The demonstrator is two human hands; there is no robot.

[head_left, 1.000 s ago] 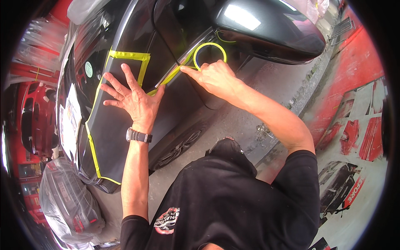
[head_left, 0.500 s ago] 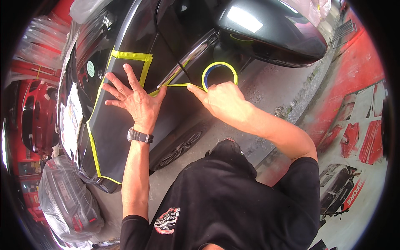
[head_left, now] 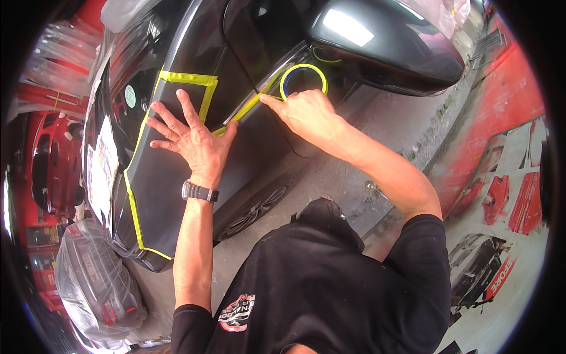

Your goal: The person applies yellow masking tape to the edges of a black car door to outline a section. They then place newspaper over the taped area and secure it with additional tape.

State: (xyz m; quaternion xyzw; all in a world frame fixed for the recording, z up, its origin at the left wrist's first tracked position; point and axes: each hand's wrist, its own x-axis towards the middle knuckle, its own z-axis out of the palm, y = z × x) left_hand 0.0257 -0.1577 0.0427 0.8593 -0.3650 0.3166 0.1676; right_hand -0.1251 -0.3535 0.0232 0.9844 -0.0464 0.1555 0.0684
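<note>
My left hand (head_left: 199, 138) lies with fingers spread on the dark car fender (head_left: 156, 194), its thumb touching a strip of yellow masking tape (head_left: 250, 106). That strip runs from the thumb along the lower side of the chrome trim (head_left: 283, 69). At its other end, my right hand (head_left: 306, 112) grips the roll of yellow masking tape (head_left: 323, 76), which has a blue inner ring. The right index finger rests where the strip meets the door panel. More yellow tape (head_left: 188, 78) outlines the matte grey patch on the fender.
A glossy black side mirror (head_left: 389, 47) juts out beyond my right hand. Below the door shows a wheel (head_left: 256, 209). At the left stands a plastic-wrapped car part (head_left: 97, 283), with paper sheets (head_left: 103, 177) on the car above it. A red and white wall (head_left: 495, 153) lies to the right.
My right hand has moved up and a little left with the roll. The tape that stretched out sideways now lies along the chrome trim. My left hand stays almost in place.
</note>
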